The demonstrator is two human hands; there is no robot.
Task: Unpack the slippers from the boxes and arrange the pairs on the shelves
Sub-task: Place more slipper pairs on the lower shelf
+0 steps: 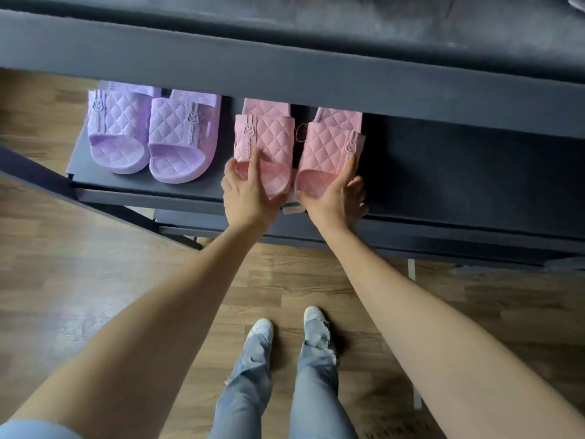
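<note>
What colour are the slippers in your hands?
The slippers are pink, quilted in diamonds; the head view shows it best.

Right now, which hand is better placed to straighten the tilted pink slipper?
The right hand. It holds the toe of the tilted slipper, which sits askew beside its mate. The left hand is busy holding that mate.
</note>
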